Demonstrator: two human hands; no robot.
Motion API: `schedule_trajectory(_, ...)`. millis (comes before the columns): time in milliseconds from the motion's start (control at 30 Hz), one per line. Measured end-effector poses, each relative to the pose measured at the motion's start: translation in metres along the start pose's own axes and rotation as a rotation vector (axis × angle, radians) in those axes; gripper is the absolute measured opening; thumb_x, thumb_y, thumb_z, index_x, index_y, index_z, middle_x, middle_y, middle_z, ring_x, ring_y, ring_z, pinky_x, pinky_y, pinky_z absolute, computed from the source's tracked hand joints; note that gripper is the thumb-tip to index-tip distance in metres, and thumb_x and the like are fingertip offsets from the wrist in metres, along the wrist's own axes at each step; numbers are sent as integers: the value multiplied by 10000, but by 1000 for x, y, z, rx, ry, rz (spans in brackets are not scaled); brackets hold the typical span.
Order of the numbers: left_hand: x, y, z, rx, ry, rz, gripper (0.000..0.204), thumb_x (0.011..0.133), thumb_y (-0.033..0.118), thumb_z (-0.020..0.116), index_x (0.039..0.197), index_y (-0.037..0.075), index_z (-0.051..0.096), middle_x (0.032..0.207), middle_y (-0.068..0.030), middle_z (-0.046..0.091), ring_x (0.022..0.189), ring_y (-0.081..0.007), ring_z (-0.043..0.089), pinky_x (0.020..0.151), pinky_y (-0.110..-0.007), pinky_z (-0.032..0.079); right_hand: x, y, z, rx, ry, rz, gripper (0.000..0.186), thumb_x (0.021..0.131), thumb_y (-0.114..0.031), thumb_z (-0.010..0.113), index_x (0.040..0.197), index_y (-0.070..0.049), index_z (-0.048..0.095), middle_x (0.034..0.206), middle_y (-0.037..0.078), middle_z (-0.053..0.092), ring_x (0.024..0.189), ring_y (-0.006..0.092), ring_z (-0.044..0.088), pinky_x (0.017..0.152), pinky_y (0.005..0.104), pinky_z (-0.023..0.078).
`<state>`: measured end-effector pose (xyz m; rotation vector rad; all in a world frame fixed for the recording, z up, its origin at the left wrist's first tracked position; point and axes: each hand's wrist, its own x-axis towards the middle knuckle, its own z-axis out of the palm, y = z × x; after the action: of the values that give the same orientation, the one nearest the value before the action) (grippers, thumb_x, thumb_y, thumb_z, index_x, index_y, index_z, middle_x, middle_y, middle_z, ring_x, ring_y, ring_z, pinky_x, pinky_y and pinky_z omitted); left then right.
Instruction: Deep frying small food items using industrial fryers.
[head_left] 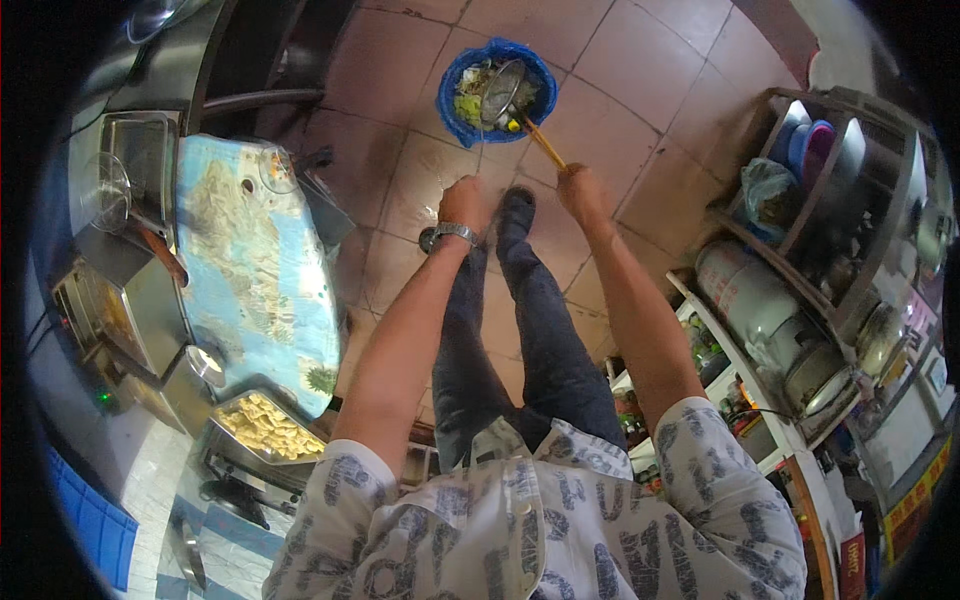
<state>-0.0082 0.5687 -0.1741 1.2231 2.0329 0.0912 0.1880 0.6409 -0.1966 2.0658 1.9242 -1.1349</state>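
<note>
Beyond the right edge of the cloth-covered table (255, 270), the left hand (463, 203) curls, its hold impossible to tell; a strainer (503, 92) crosses the mouth of the blue-lined bin (447, 105), its handle (545, 145) gripped by the right hand (582, 190); tiled floor (640, 120) stretches to the rack (775, 266).

1. One bare left hand (462, 205) and one bare right hand (584, 192) were in view, making two.
2. There was one round, blue-plastic-lined bin (447, 98).
3. There was one round, wooden-handled mesh strainer (502, 95).
4. There was one silver-coloured, metal-banded wristwatch (458, 232).
5. There were two dark-trousered legs (562, 335).
6. There was one rectangular metal tray (240, 441); its pale yellow pieces (268, 425) were too crowded to count.
7. There was one pale grey metal gas cylinder (757, 287).
</note>
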Motion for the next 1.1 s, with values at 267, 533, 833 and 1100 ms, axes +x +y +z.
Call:
schedule_trajectory(267,-6,-89,8,89,3,-86,376,925,249,401,853,-18,656,916,-250,643,847,-415,625,768,-487,493,-20,-19,-7,786,-247,291,227,900,-216,552,911,-18,660,633,-15,484,504,83,412,448,243,324)
schedule_trajectory(533,-77,-101,-29,-345,128,5,332,883,271,436,802,13,629,640,-142,610,535,-260,594,527,-395,477,-64,-37,-28,621,-192,137,224,911,-229,553,879,-27,644,610,-42,455,509,66,388,445,248,301)
schedule_trajectory(833,-226,-58,-160,-820,177,-267,411,971,319,389,812,10,609,613,-133,549,522,-258,516,512,-392,412,-149,-327,-66,457,-95,-611,273,934,-276,535,990,-25,623,624,112,507,559,184,473,543,332,382)
schedule_trajectory(1100,-321,-130,-206,-1120,481,-396,433,1004,346,408,828,-8,584,533,-4,474,380,-74,400,347,-242,309,-73,-532,48,62,-134,-766,309,873,-303,523,1013,-60,655,986,215,640,960,392,605,812,458,481)
